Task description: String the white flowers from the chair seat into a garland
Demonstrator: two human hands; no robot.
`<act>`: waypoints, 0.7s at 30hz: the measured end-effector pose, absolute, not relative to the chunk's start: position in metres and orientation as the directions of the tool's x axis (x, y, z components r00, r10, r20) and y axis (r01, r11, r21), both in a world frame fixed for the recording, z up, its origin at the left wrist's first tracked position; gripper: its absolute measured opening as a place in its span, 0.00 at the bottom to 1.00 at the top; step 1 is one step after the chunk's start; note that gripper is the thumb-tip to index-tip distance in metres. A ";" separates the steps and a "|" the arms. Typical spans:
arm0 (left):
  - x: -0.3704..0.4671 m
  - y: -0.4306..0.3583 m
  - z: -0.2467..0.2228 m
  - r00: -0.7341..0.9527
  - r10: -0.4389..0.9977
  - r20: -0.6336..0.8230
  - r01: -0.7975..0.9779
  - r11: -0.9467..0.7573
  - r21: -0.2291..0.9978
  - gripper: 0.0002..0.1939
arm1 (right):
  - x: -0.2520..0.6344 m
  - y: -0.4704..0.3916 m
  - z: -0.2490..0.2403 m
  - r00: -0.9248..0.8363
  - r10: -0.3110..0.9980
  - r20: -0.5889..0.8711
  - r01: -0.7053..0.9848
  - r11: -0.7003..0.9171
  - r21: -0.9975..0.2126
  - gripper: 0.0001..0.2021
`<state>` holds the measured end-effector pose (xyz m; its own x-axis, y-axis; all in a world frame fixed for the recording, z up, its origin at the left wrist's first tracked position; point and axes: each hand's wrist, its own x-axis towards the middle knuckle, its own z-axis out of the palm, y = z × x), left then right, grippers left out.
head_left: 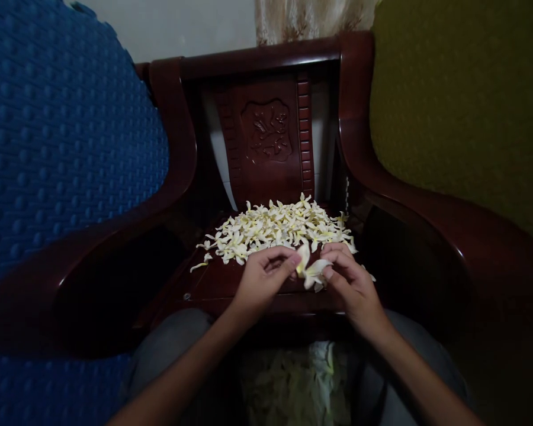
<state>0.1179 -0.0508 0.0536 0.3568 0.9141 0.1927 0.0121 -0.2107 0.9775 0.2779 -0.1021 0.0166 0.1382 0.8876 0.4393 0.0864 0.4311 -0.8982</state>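
Observation:
Between my two hands, above the front of the wooden seat, is a white flower (314,271) with a yellow centre. My left hand (269,269) pinches one of its petals between thumb and finger. My right hand (349,281) has its fingers closed on a petal at the other side. Just beyond the hands, a wide heap of similar white flowers (275,225) covers much of the seat. A single flower (201,262) lies apart at the heap's left edge. The undersides of the fingers are hidden.
The dark red wooden chair (260,62) has a carved backrest and two broad curved armrests. A blue bumpy mat (71,130) stands at the left, an olive-green one (462,106) at the right. Below, between the knees, pale petals (293,384) lie in shadow.

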 end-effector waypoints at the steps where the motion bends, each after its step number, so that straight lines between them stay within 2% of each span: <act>1: 0.116 -0.048 0.054 0.300 0.929 0.216 0.006 -0.229 0.974 0.11 | 0.278 -0.102 0.016 0.162 0.889 0.428 0.051 0.426 -0.903 0.06; 3: 0.112 -0.043 0.053 0.178 0.953 0.247 -0.017 -0.248 0.969 0.12 | 0.280 -0.102 0.016 0.195 0.895 0.402 -0.019 0.413 -0.911 0.06; 5: 0.108 -0.038 0.052 0.088 0.963 0.253 -0.044 -0.250 0.967 0.12 | 0.281 -0.103 0.016 0.156 0.902 0.403 -0.055 0.415 -0.908 0.05; 10: 0.108 -0.036 0.049 -0.016 0.964 0.265 -0.087 -0.265 0.960 0.12 | 0.275 -0.110 0.023 -0.123 0.879 0.461 -0.037 0.460 -0.887 0.06; 17: 0.107 -0.031 0.047 -0.094 0.977 0.193 -0.158 -0.206 0.966 0.12 | 0.270 -0.116 0.033 -0.374 0.861 0.344 0.015 0.376 -0.926 0.06; 21: 0.095 -0.017 0.046 -0.213 0.962 0.169 -0.205 -0.214 0.955 0.16 | 0.268 -0.125 0.031 -0.494 0.820 0.289 0.057 0.363 -0.930 0.08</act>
